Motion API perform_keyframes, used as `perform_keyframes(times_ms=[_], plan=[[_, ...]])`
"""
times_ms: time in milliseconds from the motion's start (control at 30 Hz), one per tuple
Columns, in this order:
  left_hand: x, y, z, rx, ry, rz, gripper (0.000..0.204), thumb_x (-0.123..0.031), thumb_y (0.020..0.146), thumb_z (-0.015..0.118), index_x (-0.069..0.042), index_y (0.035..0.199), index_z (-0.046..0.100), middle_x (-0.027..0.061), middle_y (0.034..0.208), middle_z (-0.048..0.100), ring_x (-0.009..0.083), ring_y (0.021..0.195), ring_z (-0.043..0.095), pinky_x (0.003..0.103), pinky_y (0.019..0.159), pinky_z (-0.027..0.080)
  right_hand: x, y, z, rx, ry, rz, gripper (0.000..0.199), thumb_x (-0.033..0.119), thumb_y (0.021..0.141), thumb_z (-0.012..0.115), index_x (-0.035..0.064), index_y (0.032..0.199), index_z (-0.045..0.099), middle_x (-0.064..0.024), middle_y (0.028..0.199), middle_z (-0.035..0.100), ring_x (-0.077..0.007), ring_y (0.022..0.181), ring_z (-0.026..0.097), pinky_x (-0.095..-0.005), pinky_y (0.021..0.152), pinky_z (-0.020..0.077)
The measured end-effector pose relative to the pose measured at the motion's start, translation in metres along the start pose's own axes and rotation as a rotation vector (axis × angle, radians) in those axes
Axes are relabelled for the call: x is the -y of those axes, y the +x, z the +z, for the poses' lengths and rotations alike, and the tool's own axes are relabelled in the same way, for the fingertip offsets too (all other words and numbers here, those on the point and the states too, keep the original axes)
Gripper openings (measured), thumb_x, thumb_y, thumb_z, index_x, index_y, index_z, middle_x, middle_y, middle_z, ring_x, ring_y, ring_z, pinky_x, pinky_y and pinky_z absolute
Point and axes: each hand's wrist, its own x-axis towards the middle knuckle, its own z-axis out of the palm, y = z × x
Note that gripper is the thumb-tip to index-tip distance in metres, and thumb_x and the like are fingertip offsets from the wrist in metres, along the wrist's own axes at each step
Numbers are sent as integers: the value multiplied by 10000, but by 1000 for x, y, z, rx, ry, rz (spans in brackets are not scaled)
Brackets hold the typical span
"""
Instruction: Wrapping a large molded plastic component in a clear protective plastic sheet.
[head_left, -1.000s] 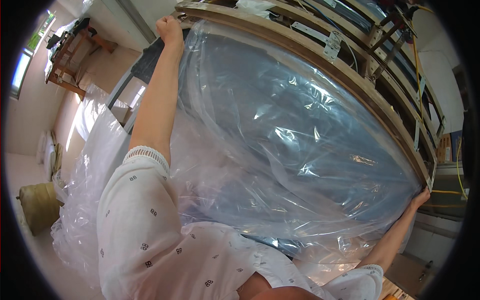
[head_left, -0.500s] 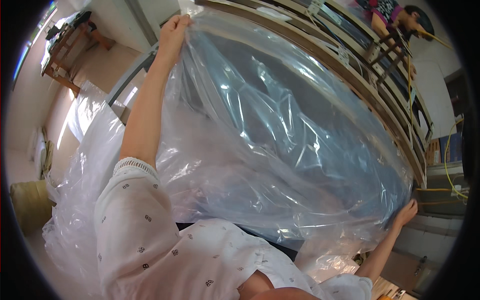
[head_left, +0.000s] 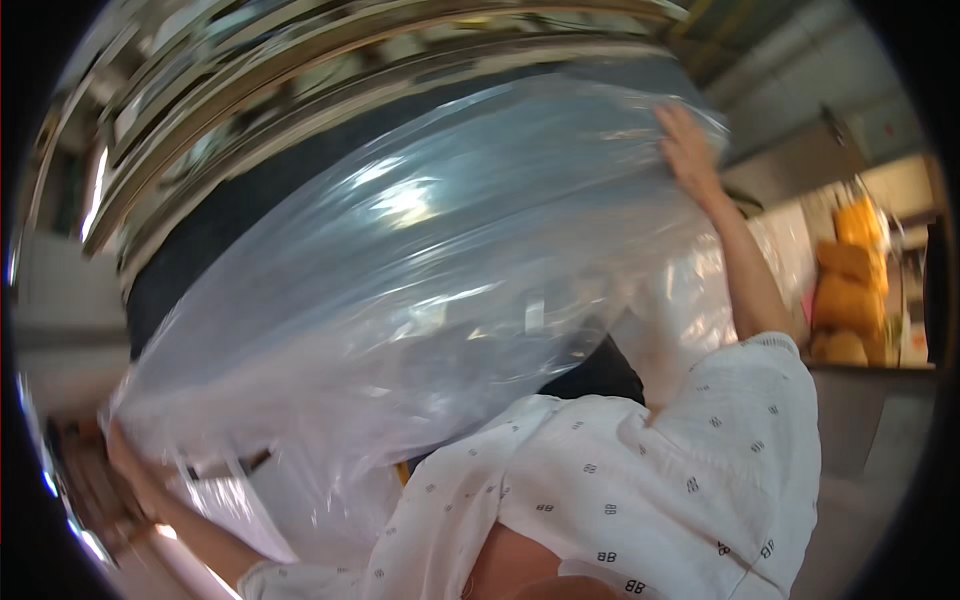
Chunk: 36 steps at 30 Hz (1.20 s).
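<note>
A large sheet of clear plastic film (head_left: 330,290) spreads between my two hands over a dark flat surface (head_left: 240,205). At the far left, my left hand (head_left: 120,450) is closed at the gathered corner of the film. That hand is blurred and partly cut by the dim rim. My right hand (head_left: 690,150) lies on the film near its far right corner, its fingers stretched and somewhat apart. Between the hands the film sags toward my body in long creases. Along the far edge, a strip of the dark surface shows uncovered.
Long brown rails of a frame (head_left: 400,40) run behind the dark surface. More loose clear film (head_left: 700,290) hangs at the right. Beyond it, orange bundles (head_left: 850,280) sit by a wall. At the lower left stands a brown wooden piece of furniture (head_left: 90,480).
The view has swung to the right. The film has come down and toward me, baring the dark surface's far edge. My right hand's fingers are now spread on the film.
</note>
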Motion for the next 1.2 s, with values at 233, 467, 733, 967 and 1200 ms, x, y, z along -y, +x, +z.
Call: perform_keyframes(times_ms=[233, 467, 733, 967, 1200], plan=[[-220, 12, 109, -204, 858, 310, 444, -337, 882, 494, -18, 1190, 526, 170, 1228, 515, 340, 1100, 499, 401, 900, 410, 20, -26, -50, -96, 36, 109, 431, 263, 864, 490, 109, 1265, 456, -117, 1358, 371, -309, 1263, 312, -443, 1020, 244], [-509, -238, 172, 420, -191, 1149, 209, -116, 904, 497, -2, 1073, 545, 127, 1209, 522, 250, 1087, 502, 327, 927, 366, 12, -40, -84, -329, -37, 248, 454, 161, 704, 658, 106, 1136, 529, -86, 1137, 508, -270, 1085, 457, -367, 896, 376], [-528, -250, 211, 442, -648, 801, 114, -111, 913, 511, -9, 863, 505, -15, 792, 464, 67, 739, 406, 172, 690, 346, -90, -16, -76, 107, 345, 88, 277, 131, 716, 667, 79, 982, 609, -21, 1055, 553, -165, 987, 499, -271, 802, 423], [-533, -256, 212, 490, -603, 774, 111, -93, 902, 527, -2, 840, 517, -17, 763, 463, 62, 704, 408, 169, 657, 350, -139, 59, -41, -31, 709, 319, 156, 174, 818, 611, 29, 867, 634, 22, 790, 606, -59, 744, 535, -216, 711, 430], [-490, -243, 175, 206, -509, 876, 43, 9, 836, 556, 28, 798, 566, 32, 749, 488, 110, 659, 437, 200, 600, 356, -81, 77, 0, -115, 296, 511, 259, 337, 714, 708, 112, 839, 684, -25, 758, 642, -120, 711, 584, -269, 694, 454]])
